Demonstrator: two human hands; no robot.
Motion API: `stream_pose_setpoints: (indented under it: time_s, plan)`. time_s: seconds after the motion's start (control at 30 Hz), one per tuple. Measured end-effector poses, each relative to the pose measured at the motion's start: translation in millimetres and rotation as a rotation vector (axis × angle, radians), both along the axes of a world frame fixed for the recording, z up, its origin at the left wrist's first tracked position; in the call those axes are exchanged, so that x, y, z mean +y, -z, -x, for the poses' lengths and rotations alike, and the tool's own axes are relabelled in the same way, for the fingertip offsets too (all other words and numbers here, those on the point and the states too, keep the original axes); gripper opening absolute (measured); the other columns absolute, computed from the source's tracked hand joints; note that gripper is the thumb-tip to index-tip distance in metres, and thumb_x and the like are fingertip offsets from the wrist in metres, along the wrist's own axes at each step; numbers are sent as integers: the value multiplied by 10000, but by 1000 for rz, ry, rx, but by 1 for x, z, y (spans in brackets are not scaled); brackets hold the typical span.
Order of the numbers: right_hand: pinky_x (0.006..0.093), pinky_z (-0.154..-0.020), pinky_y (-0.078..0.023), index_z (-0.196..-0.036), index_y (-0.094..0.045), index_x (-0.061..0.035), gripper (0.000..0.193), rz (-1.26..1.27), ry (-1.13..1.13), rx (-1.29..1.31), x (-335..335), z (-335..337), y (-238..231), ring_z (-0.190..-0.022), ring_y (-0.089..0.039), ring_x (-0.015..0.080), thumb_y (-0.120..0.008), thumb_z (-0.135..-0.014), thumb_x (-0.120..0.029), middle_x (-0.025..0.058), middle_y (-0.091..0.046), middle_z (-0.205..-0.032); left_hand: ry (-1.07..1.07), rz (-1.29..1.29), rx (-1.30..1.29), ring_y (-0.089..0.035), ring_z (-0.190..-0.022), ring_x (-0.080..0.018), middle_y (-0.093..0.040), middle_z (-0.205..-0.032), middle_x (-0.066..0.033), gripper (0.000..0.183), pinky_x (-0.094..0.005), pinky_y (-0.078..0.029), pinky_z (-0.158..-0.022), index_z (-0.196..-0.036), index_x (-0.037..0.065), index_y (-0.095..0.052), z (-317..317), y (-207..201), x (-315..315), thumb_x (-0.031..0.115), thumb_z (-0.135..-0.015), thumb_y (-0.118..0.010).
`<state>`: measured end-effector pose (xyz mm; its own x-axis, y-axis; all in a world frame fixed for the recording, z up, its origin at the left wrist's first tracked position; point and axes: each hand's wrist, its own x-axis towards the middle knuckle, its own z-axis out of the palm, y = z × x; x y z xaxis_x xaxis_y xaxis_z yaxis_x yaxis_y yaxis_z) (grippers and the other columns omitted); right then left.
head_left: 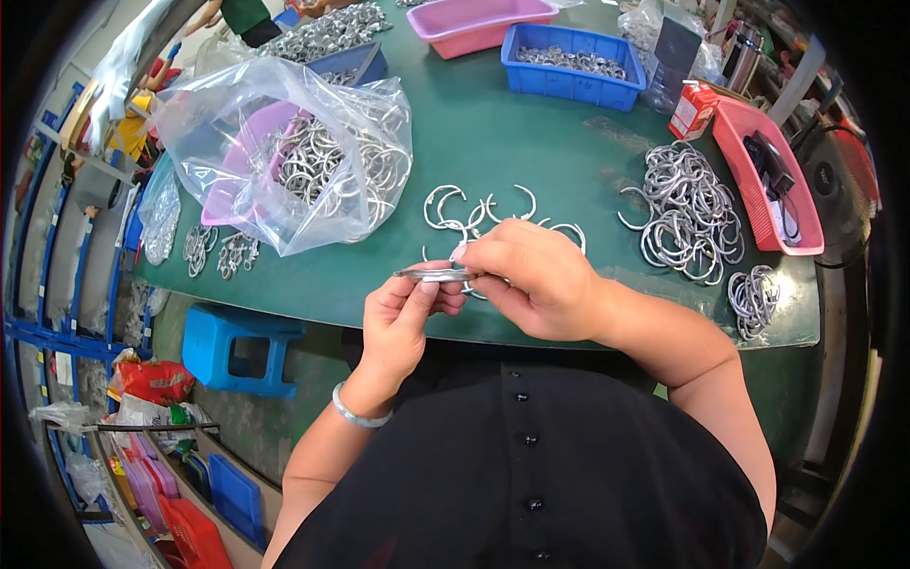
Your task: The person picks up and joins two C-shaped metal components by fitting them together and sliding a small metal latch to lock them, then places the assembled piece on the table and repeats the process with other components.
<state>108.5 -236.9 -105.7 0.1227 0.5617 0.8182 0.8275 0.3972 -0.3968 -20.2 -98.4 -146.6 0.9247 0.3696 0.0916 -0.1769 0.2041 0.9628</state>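
Observation:
Above the near edge of the green table, a silvery curved metal piece is seen nearly edge-on, pinched between thumb and fingers of my left hand. My right hand closes its fingertips on the right end of the same piece. Just beyond my hands lie several loose C-shaped metal rings, some partly covered by my right hand. A heaped pile of similar silver rings rests to the right, with a smaller bunch of rings nearer the table's edge.
A clear plastic bag in a purple basin holds many rings at left. Farther back stand a blue tray of metal parts and a pink tray. A pink basket and red carton sit right. A blue stool stands lower left.

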Motion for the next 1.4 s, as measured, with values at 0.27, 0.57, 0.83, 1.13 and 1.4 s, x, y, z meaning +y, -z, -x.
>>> stream_pose_setpoints:
  time_s: [0.27,0.57,0.83,1.13,1.4]
  plan:
    - [326,-571,-451,-968,-519,4,347,-24,-31,-17,2,3,-5,-652,-561,254,-611,-637,54,102,-565,-759,76,85,-49,-587,-746,-166,-600,-865,-105,234,-271,-483,-682,-1054,-33,-514,0,4,4,116,-890,-441]
    - [304,-621,-458,-997,-522,-27,368,90,68,96,-8,-2,7,-689,-569,233,-609,-652,67,87,-564,-769,-160,-336,-129,-579,-708,-157,-602,-852,-120,217,-271,-481,-666,-1029,-65,-533,1,-4,-2,65,-863,-480]
    - [221,-666,-449,-1106,-456,-25,384,126,-123,789,-12,2,33,-770,-548,102,-568,-751,68,50,-561,-851,-248,-972,-343,-570,-672,-162,-595,-782,-131,105,-225,-445,-594,-869,-54,-571,-2,-28,-5,-38,-766,-567]
    - [212,-691,-439,-1138,-419,-19,365,164,-287,1069,-14,4,34,-812,-538,97,-511,-795,69,55,-547,-891,-256,-1055,-408,-577,-643,-228,-593,-771,-139,165,-264,-469,-565,-832,-38,-576,-4,-35,-10,-47,-681,-644]
    - [237,-691,-457,-1141,-411,-10,346,199,-331,1168,-13,4,34,-794,-543,113,-505,-811,40,70,-554,-894,-217,-889,-270,-582,-656,-188,-593,-783,-128,160,-259,-474,-595,-904,-36,-564,-2,-27,-5,-22,-747,-593]
